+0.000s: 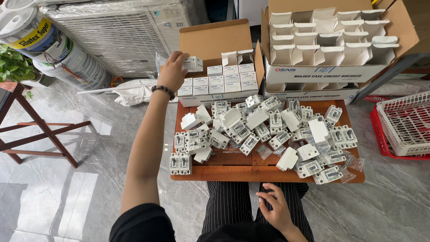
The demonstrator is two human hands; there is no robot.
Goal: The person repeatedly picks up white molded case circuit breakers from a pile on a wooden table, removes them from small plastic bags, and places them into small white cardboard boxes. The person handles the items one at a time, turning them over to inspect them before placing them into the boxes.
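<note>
My left hand (172,71) reaches far forward and grips a small white box (193,64) over the left end of an open cardboard carton (214,39). That carton holds rows of closed small white boxes (224,80). My right hand (274,202) rests on my striped trouser leg at the near edge of the low wooden table (233,168), fingers spread, holding nothing. Several white circuit breakers (264,130) lie heaped across the table.
A larger carton (313,74) of open, folded white boxes stands at the back right. A red and white basket (405,125) sits on the floor to the right. A wooden stand (40,127), paint buckets (53,49) and an air-conditioner unit (121,40) are on the left.
</note>
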